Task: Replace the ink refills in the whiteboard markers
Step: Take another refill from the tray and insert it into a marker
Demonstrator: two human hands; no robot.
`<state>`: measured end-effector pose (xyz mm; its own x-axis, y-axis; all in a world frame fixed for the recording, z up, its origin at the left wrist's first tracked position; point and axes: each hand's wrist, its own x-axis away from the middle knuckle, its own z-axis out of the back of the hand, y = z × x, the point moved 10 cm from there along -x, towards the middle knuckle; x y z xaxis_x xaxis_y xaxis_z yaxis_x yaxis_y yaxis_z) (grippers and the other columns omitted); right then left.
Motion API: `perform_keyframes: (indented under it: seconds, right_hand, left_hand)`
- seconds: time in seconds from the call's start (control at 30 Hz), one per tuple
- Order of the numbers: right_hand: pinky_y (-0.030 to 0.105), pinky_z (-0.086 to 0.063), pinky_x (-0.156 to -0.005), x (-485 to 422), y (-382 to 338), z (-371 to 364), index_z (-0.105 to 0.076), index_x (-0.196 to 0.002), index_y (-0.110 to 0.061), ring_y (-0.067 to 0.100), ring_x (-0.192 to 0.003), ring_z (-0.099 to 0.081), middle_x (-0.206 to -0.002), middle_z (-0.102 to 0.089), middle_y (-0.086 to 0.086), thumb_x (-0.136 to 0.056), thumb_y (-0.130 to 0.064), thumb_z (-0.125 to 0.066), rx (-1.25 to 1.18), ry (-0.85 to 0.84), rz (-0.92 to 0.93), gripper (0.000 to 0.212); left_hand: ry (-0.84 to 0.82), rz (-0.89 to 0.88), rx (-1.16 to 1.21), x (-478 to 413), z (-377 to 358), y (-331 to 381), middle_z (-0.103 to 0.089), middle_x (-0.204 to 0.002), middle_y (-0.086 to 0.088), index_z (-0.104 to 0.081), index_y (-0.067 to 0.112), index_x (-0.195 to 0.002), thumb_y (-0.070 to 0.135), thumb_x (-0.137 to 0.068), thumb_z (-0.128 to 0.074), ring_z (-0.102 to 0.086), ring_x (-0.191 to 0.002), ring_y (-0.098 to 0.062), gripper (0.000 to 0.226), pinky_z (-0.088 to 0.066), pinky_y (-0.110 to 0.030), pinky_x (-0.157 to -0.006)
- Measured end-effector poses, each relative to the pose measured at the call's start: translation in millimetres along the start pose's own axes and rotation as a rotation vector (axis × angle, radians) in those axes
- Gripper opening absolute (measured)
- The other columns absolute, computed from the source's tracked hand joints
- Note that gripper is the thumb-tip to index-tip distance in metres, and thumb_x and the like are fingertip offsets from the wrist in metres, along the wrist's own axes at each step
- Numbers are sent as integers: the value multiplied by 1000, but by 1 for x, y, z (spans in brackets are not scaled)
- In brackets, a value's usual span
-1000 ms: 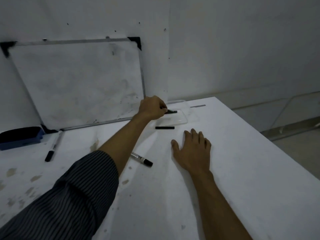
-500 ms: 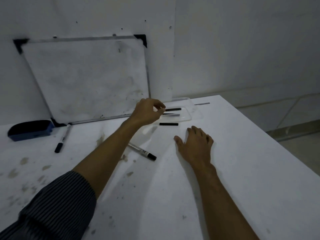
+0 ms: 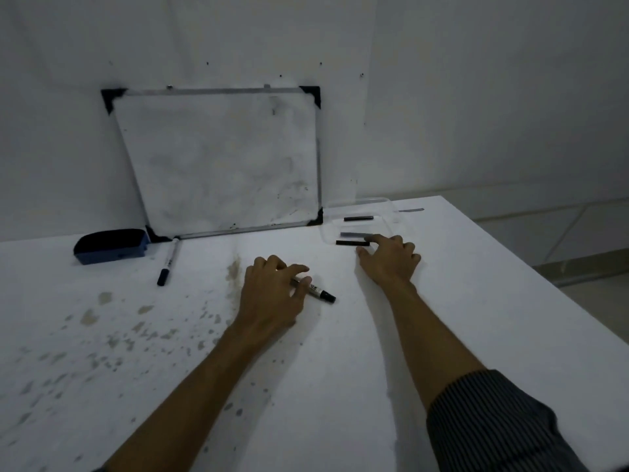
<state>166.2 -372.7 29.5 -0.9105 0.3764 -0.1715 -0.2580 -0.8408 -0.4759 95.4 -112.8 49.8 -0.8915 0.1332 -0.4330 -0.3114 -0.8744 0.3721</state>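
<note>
I see the white table (image 3: 476, 318), stained with grey and brown blotches on its left half. A whiteboard (image 3: 221, 161) leans against the wall at the far edge. Left of it sits a blue eraser (image 3: 110, 246), and a capped marker (image 3: 169, 262) lies just beside that.

My left hand (image 3: 272, 294) rests on a second marker (image 3: 315, 290), fingers spread loosely over its barrel, not closed on it; the black cap end pokes out to the right. My right hand (image 3: 391, 258) lies flat, fingers apart, fingertips touching a black refill (image 3: 352, 243) on the table. Behind it a clear tray (image 3: 391, 212) holds 2 more refills (image 3: 358, 218).
</note>
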Motion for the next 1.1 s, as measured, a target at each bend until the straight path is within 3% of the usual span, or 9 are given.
perform_keyframes:
  seconds: [0.2, 0.33, 0.4, 0.57, 0.73, 0.87, 0.9, 0.97, 1.1]
  right_hand:
    - [41, -40, -96, 20, -5, 1, -73, -100, -33, 30, -110, -60, -106, -71, 1, -90, -50, -65, -223, -10, 40, 21]
    - [46, -50, -94, 62, -15, 2, -70, -93, -36, 12, -86, -67, -84, -64, -19, -92, -47, -65, -433, -59, 160, 12]
    - [45, -51, -92, 73, -19, 4, -69, -91, -36, 6, -80, -64, -81, -63, -21, -92, -47, -64, -441, -54, 197, 12]
    - [37, -56, -84, 76, -16, 6, -71, -97, -30, 0, -78, -65, -88, -71, -16, -94, -47, -63, -517, -40, 191, 19]
    - [18, -46, -70, 79, -13, 15, -72, -104, -26, -2, -84, -63, -91, -70, -17, -97, -38, -64, -649, -34, 157, 16]
    - [23, -53, -82, 78, -10, 22, -73, -103, -26, 2, -90, -67, -96, -74, -14, -97, -36, -66, -837, -50, 116, 15]
    - [26, -54, -85, 79, -10, 24, -74, -104, -25, 4, -91, -69, -98, -76, -11, -96, -35, -67, -939, -80, 84, 14]
    - [28, -54, -84, 83, -14, 22, -75, -107, -23, 8, -91, -69, -102, -78, -5, -95, -31, -70, -1168, -170, 9, 16]
    - [28, -51, -73, 112, -42, -16, -76, -107, -15, 13, -81, -63, -97, -75, 0, -89, -25, -77, -1581, -447, -304, 21]
  left_hand:
    - [143, 237, -13, 4, 18, -21, -68, -95, -6, -66, 12, -101, 48, -95, -63, -56, -96, -29, 36, -44, -43, -86]
    - [-108, 470, -190, -11, 3, -34, -68, -116, -14, -70, 10, -107, 67, -94, -49, -52, -117, -36, 63, -36, -45, -102]
    - [-214, 513, -194, -18, -8, -34, -69, -120, -15, -71, 14, -106, 69, -93, -48, -50, -123, -39, 61, -33, -46, -105]
    - [-200, 573, -70, -25, -9, -20, -69, -103, -8, -52, 18, -76, 43, -90, -62, -53, -114, -36, 30, -33, -41, -91]
    - [-144, 549, -13, -31, -3, -17, -56, -82, -4, -41, 18, -65, 38, -92, -62, -54, -97, -32, 40, -34, -37, -80]
    - [-165, 558, 407, -37, 6, -14, -46, -53, 3, -44, 17, -52, 50, -93, -69, -50, -57, -18, 59, -34, -28, -58]
    - [-194, 556, 564, -36, 9, -10, -52, -57, 3, -53, 16, -54, 52, -93, -71, -51, -59, -15, 55, -38, -27, -62]
    - [-254, 555, 858, -28, 19, -3, -73, -85, -2, -77, 11, -79, 53, -90, -73, -66, -83, -17, 43, -50, -32, -81]
    - [-283, 513, 1173, 4, 39, -11, -77, -96, -8, -75, -1, -105, 39, -98, -68, -78, -93, -24, 41, -62, -38, -83]
